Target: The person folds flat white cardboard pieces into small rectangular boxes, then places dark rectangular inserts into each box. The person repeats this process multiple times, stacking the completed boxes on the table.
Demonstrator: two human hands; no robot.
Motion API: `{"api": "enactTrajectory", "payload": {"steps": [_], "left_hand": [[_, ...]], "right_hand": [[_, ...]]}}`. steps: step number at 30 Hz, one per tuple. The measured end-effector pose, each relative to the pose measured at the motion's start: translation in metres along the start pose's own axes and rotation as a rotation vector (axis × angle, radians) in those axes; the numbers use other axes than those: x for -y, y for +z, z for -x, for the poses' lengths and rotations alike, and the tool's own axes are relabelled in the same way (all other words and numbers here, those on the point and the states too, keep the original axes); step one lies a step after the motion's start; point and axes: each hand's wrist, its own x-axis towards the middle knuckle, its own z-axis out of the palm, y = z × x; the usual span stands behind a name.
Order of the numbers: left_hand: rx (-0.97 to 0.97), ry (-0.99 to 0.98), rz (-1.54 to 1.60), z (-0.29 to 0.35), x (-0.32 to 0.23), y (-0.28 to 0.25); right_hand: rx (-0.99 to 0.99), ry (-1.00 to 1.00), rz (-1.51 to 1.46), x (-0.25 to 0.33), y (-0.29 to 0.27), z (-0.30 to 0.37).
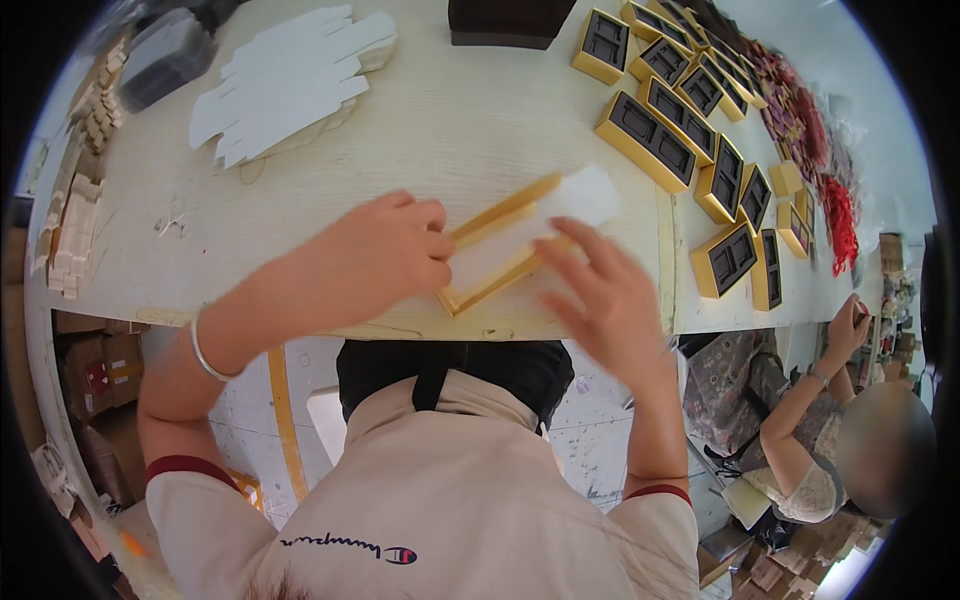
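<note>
A partly folded cardboard box [492,243], gold outside and white inside, lies at a slant near the table's front edge. My left hand [392,248] is closed on its left end, fingers curled at the corner. Over the box's right side hovers my right hand [603,290], fingers apart and smeared by motion, the fingertips close to the gold wall. I cannot tell whether they touch it. The box's far right end, a white flap, is blurred.
Flat white box blanks [290,85] are stacked at the back left, beside dark trays [168,60]. Gold boxes with black inserts [645,140] fill the right side. A dark box [510,22] stands at the back. Red cords [840,225] lie far right, near a co-worker's hand [848,325].
</note>
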Motion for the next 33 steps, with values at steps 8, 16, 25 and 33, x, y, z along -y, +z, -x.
{"api": "enactTrajectory", "payload": {"steps": [8,16,25,33], "left_hand": [[-0.422,-0.182,-0.026,-0.012,-0.037,0.001],[-0.490,-0.144,0.206,0.006,-0.025,0.052],[-0.484,-0.140,0.483,0.010,-0.004,0.052],[-0.608,-0.441,0.419,-0.011,-0.036,0.058]], "right_hand": [[-0.085,0.027,-0.155,0.022,0.041,0.004],[0.083,-0.180,-0.016,-0.007,0.008,0.004],[0.140,-0.324,-0.205,-0.023,0.032,-0.026],[-0.064,-0.183,-0.122,-0.009,0.057,-0.016]]}}
